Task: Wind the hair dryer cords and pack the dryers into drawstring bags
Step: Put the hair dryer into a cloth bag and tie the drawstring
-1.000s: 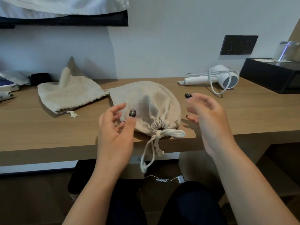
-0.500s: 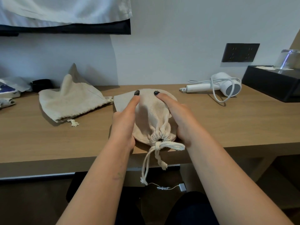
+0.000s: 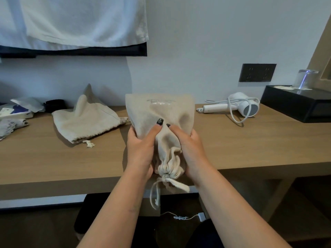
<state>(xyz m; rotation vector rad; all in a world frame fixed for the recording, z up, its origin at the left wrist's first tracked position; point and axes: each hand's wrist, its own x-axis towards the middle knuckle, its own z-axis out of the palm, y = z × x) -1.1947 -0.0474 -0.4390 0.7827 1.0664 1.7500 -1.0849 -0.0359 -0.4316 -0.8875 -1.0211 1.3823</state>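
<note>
A filled beige drawstring bag [image 3: 159, 111] is raised off the wooden desk [image 3: 250, 145], its tied mouth toward me and its cord hanging past the desk's front edge. My left hand [image 3: 141, 149] grips its left side and my right hand [image 3: 190, 149] grips its right side, thumbs pressed into the cloth. What is inside the bag is hidden. A second beige bag [image 3: 87, 120] lies slumped at the back left of the desk. A white hair dryer [image 3: 240, 104] lies at the back right with its cord looped loosely around it.
A black box [image 3: 295, 104] with an upturned glass [image 3: 307, 78] on it stands at the far right. A dark wall socket [image 3: 257, 72] is above the dryer. Small packets and cloth [image 3: 16, 113] crowd the far left. A white towel [image 3: 77, 20] hangs above.
Both hands went from hovering open above the bag to pressing on it, and now grip its sides and hold it tilted up off the desk.
</note>
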